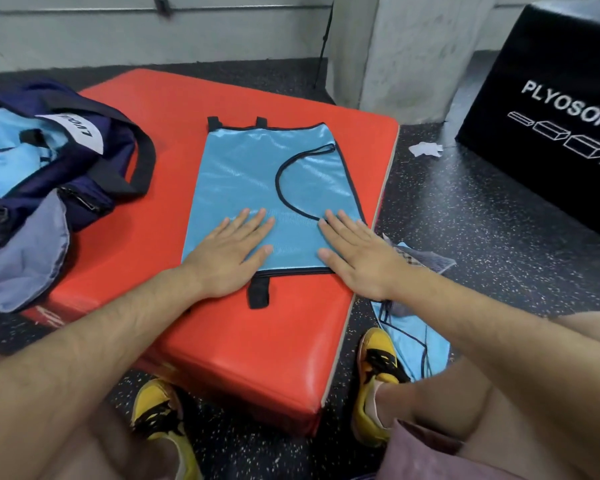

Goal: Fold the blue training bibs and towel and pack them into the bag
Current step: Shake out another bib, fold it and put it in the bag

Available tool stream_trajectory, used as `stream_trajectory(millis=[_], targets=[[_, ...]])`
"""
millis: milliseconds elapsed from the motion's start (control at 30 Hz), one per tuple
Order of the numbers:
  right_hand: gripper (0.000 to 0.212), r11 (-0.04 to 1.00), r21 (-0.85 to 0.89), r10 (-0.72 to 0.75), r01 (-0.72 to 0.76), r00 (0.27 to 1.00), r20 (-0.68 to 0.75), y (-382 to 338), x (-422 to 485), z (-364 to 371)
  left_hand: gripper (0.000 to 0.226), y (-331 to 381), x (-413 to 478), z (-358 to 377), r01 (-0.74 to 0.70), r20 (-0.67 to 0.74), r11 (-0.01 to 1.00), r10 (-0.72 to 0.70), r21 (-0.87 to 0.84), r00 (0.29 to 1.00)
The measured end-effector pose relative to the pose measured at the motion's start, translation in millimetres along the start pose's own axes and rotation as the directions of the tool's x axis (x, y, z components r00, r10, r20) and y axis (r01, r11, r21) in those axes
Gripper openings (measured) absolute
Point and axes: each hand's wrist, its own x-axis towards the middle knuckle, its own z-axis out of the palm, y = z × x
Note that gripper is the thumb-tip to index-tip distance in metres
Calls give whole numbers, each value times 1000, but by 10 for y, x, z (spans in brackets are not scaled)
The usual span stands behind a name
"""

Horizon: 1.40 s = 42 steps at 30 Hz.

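We press our left hand (227,252) and right hand (357,258) flat, fingers straight and apart, on the near end of the shiny light-blue bib with black trim (250,174), which lies folded in the middle of the red padded vinyl block (222,334). On the block's left edge slumps the open navy fabric bag with black straps (94,168), light-blue cloth inside. Off the block's right side, a second light-blue bib (416,337) lies crumpled on the floor beside our yellow shoe (378,362). Beyond the block's far right corner sit a scrap of crumpled white paper (426,148) and a black foam box (551,64).

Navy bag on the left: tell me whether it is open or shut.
Open. The navy bag gapes at its top, light blue fabric shows inside it, and its black strap lies slack.
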Motion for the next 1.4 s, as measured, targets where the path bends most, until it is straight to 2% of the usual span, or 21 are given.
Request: stream_trajectory(millis=[133,233,300,333,400,500,600,733,800,900,1000,1100,1133,1267,1333,1400], targets=[[82,996,37,-84,85,996,-41,259,-145,10,65,-200,-142,-55,-36,64,999,38,-31,997],[56,961,56,-255,272,944,-212,286,-208,-81,60,-340,-278,-63,-53,37,980,61,-189,997],[39,918,-9,-376,396,865,-333,225,-228,-128,50,-416,-392,-93,-77,-92,925,47,-372,995],[34,906,-24,-402,422,842,-361,195,-236,-129,44,-456,-456,-121,-112,-165,913,49,-393,985],[29,905,-8,-398,426,839,-371,148,-239,-111,33,-514,-580,-187,-185,-297,933,90,-310,951],[28,917,60,-350,394,870,-348,133,-212,-82,23,-570,-736,-286,-199,-367,949,100,-245,925],[30,929,22,-344,369,885,-315,120,-207,-144,19,-619,-864,-314,-196,-312,928,93,-318,945],[26,905,-185,-424,384,856,-296,83,-136,-151,49,-716,-967,-335,-149,-179,909,84,-389,980],[24,894,-243,-439,376,845,-305,57,-83,-115,41,-749,-954,-323,-146,-170,920,89,-364,981],[30,922,-240,-371,305,874,-315,19,-41,-91,35,-750,-906,-286,-128,-220,932,53,-340,974],[19,969,-131,-244,211,909,-339,-59,-42,-158,37,-704,-825,-246,-116,-300,936,11,-334,954],[14,988,0,-151,156,954,-258,-92,-9,-272,15,-691,-746,-238,-49,-298,914,-80,-403,951],[13,988,48,-136,149,968,-210,-90,6,-320,7,-691,-718,-252,-18,-279,893,-121,-450,953],[9,953,297,-68,67,998,-8,-56,117,-576,25,-738,-558,-464,135,-80,720,-256,-681,963],[4,891,454,4,26,998,-65,-5,242,-626,35,-767,-458,-580,147,-62,633,-296,-760,953],[11,829,560,103,10,980,-170,66,390,-615,37,-787,-335,-581,173,-87,589,-387,-790,918]])
